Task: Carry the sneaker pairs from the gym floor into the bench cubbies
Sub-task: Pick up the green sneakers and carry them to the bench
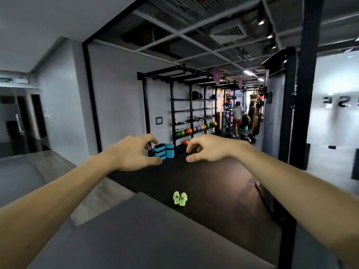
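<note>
A pair of neon green sneakers (180, 198) stands side by side on the black rubber gym floor (213, 181), just past the far edge of a grey flat surface (136, 235) in front of me. Both my arms reach forward at chest height, well above the sneakers. My left hand (134, 152) and my right hand (208, 148) hang with loosely curled fingers and hold nothing. No cubbies show in this view.
Blue foam rolls (164, 151) stand by the wall behind my hands. A black rack (194, 113) holds coloured kettlebells. A person (237, 117) stands far down the gym. A black post (303, 94) and a glass wall (334, 113) are on the right.
</note>
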### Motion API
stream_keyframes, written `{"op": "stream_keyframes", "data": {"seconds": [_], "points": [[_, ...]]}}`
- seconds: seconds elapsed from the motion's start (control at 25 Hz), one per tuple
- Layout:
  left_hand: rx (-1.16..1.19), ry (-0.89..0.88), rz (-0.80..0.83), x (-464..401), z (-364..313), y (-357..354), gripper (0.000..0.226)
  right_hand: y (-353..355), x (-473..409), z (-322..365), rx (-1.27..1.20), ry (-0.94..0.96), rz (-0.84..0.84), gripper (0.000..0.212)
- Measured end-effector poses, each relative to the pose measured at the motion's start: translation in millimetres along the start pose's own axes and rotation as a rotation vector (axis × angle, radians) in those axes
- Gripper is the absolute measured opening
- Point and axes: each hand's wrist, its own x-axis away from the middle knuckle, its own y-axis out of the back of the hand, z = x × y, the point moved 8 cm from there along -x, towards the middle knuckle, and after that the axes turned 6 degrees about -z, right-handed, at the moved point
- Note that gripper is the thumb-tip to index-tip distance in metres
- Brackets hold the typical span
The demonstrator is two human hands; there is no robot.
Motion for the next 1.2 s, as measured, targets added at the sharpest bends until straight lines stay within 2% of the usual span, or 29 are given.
{"op": "stream_keyframes", "data": {"seconds": [0.32, 0.48, 0.6, 0.8, 0.96, 1.2], "points": [[0.016, -0.013, -0.011, -202, 129, -57, 0.053, -19, -226, -96, 0.007, -0.004, -0.044, 0.039], [-0.007, -0.035, 0.006, -299, 192, -96, 0.054, -62, -327, -147, 0.019, -0.021, 0.023, 0.038], [-0.027, -0.085, 0.044, -383, 242, -136, 0.051, -90, -409, -192, 0.03, -0.044, 0.033, 0.034], [-0.034, -0.176, 0.057, -530, 315, -179, 0.046, -94, -533, -267, 0.054, -0.144, 0.032, 0.036], [0.027, -0.232, 0.112, -641, 354, -236, 0.044, -105, -619, -340, 0.048, -0.234, 0.035, 0.035], [0.095, -0.223, 0.132, -791, 401, -327, 0.055, -122, -742, -459, 0.044, -0.27, -0.006, 0.029]]}}
